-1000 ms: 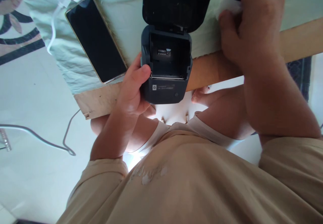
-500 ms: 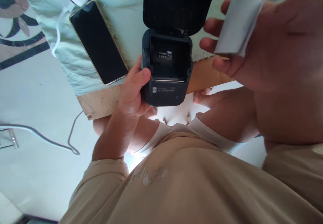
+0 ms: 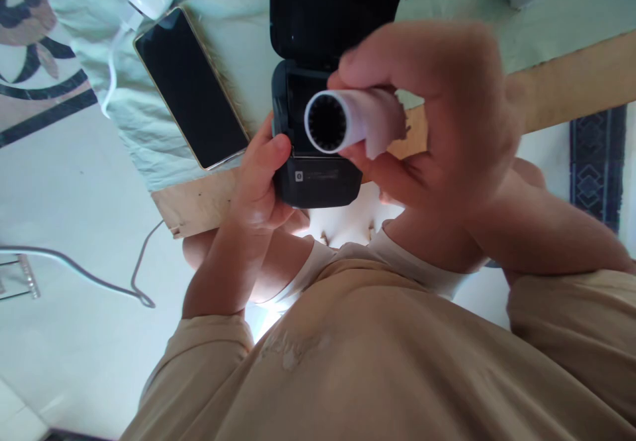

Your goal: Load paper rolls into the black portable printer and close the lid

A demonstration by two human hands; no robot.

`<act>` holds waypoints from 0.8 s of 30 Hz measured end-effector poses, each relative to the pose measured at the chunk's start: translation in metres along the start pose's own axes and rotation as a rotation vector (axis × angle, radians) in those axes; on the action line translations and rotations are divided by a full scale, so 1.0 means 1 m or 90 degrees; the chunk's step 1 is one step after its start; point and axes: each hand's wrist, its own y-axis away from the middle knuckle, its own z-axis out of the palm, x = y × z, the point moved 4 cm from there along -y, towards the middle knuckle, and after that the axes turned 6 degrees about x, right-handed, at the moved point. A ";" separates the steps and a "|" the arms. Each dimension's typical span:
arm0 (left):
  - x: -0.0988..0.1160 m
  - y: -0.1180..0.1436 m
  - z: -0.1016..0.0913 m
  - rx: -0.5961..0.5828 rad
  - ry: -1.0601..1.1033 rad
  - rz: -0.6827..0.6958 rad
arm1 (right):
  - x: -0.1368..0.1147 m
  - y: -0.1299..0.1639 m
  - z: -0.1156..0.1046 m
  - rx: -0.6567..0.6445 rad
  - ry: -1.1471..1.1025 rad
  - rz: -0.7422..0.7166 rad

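Head view. We grip the printer (image 3: 318,186) w/ our left hand (image 3: 258,183), thumb on its left edge; lid (image 3: 338,4) swung open, bay facing up. Our right hand (image 3: 437,123) clasps a paper roll (image 3: 348,120) btwn thumb & fingers, hollow core toward us, held just above the open bay. Printer sits at the board (image 3: 571,80) edge, on pale cloth (image 3: 238,17). Phone (image 3: 191,87) lies left of it, screen dark; cable (image 3: 84,272) trails at lower left.
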 end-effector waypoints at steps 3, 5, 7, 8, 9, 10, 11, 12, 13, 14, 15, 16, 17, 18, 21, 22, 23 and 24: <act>-0.004 -0.002 -0.004 -0.021 -0.002 0.010 | -0.001 0.000 0.007 0.162 0.138 -0.174; -0.006 -0.002 -0.006 -0.021 0.005 0.010 | 0.000 0.000 0.013 0.215 0.193 -0.205; -0.006 0.000 -0.006 -0.009 -0.002 0.008 | 0.001 0.000 0.018 0.217 0.209 -0.190; -0.006 0.001 -0.006 -0.006 -0.010 0.004 | 0.001 -0.001 0.019 0.211 0.210 -0.181; -0.006 0.002 -0.005 -0.005 -0.019 -0.002 | 0.000 -0.001 0.020 0.207 0.204 -0.176; -0.005 0.002 -0.005 -0.002 -0.024 -0.003 | 0.000 -0.002 0.020 0.206 0.192 -0.177; -0.005 0.003 -0.005 0.002 -0.025 -0.002 | 0.000 -0.003 0.021 0.199 0.173 -0.184; -0.004 0.003 -0.005 0.003 -0.023 0.002 | 0.001 -0.004 0.022 0.185 0.149 -0.191; -0.005 0.003 -0.005 0.001 -0.020 0.003 | 0.002 -0.005 0.023 0.164 0.123 -0.187; -0.005 0.003 -0.006 0.000 -0.016 0.005 | 0.004 -0.007 0.023 0.147 0.097 -0.170; -0.005 0.002 -0.006 -0.001 -0.011 0.011 | 0.006 -0.008 0.023 0.132 0.072 -0.147; -0.006 0.002 -0.006 -0.001 -0.008 0.020 | 0.008 -0.009 0.023 0.122 0.052 -0.125; -0.006 0.001 -0.007 0.001 -0.005 0.030 | 0.008 -0.009 0.022 0.122 0.043 -0.120; -0.005 0.001 -0.007 0.004 -0.004 0.041 | 0.007 -0.008 0.021 0.139 0.044 -0.137; -0.004 -0.002 -0.005 0.002 -0.007 0.051 | -0.003 0.000 0.023 0.199 0.078 -0.240; -0.004 -0.003 -0.005 -0.004 -0.009 0.048 | -0.007 0.003 0.025 0.225 0.082 -0.269; -0.004 -0.004 -0.004 -0.011 -0.010 0.048 | -0.009 0.006 0.028 0.236 0.087 -0.282; -0.003 -0.005 -0.005 -0.015 -0.008 0.052 | -0.011 0.007 0.031 0.238 0.089 -0.284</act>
